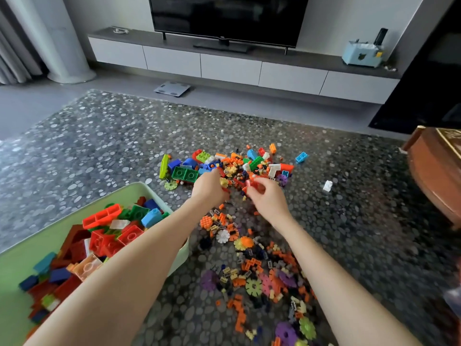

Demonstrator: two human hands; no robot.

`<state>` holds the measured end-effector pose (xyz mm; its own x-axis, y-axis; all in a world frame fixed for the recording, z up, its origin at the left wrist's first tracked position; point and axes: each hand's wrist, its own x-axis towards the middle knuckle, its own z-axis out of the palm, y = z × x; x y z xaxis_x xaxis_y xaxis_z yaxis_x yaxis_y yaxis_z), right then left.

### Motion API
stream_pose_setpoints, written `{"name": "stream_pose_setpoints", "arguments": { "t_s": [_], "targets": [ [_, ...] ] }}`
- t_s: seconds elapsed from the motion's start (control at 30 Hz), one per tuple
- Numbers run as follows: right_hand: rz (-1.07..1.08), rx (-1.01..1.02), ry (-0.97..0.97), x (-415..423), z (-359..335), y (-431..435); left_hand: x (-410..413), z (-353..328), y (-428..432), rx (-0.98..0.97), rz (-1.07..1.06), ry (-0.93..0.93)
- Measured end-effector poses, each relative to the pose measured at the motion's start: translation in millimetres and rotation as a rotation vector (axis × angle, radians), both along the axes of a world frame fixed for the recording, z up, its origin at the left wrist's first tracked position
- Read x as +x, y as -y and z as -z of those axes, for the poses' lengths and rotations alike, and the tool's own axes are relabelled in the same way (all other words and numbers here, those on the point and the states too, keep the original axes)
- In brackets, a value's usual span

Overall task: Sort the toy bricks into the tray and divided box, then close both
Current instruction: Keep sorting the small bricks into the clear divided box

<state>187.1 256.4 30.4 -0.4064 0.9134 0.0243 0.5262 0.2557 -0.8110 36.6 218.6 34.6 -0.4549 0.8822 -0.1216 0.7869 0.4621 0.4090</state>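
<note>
A heap of mixed toy bricks lies on the patterned rug ahead of me. My left hand reaches into its near edge with fingers curled among the pieces; what it holds is hidden. My right hand pinches a red-orange brick at the heap's near side. A pale green tray at the lower left holds many large bricks in red, blue and green. A second scatter of small orange pieces and flower-shaped discs spreads between my forearms toward me.
A single blue brick and a white brick lie apart on the rug to the right. A brown wooden piece of furniture stands at the right edge. A TV cabinet and a scale lie beyond the rug.
</note>
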Motion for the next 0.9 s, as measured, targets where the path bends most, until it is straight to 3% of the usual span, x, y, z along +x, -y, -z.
{"name": "stream_pose_setpoints", "arguments": {
  "t_s": [0.07,0.13,0.2,0.27,0.4,0.43,0.5,0.53,0.6,0.8,0.9],
  "targets": [
    [0.177,-0.519,-0.368,12,-13,3,3,-11,3,0.012,-0.041,0.152],
    [0.302,-0.871,-0.646,25,-22,6,6,-20,7,0.007,-0.085,0.373],
    [0.372,-1.049,-0.786,36,-26,10,9,-26,12,-0.007,-0.148,0.618],
    [0.387,-1.127,-0.804,45,-30,17,12,-32,23,-0.001,-0.163,0.713],
    [0.298,-1.139,-0.717,53,-39,37,14,-48,57,-0.022,-0.050,0.678],
    [0.268,-1.046,-0.583,52,-39,40,13,-49,64,-0.024,-0.024,0.619],
    [0.200,-0.662,-0.166,52,-37,49,12,-53,76,0.005,0.012,0.475],
    [0.180,-0.488,-0.045,52,-36,53,13,-56,82,0.035,0.026,0.411],
    [0.159,-0.470,-0.083,51,-42,59,14,-63,91,0.098,0.064,0.337],
    [0.009,-0.592,-0.344,33,-76,89,7,-84,134,0.218,0.074,0.400],
    [-0.116,-0.657,-0.450,6,-90,110,-13,-82,158,0.197,0.031,0.187]
  ]
}}
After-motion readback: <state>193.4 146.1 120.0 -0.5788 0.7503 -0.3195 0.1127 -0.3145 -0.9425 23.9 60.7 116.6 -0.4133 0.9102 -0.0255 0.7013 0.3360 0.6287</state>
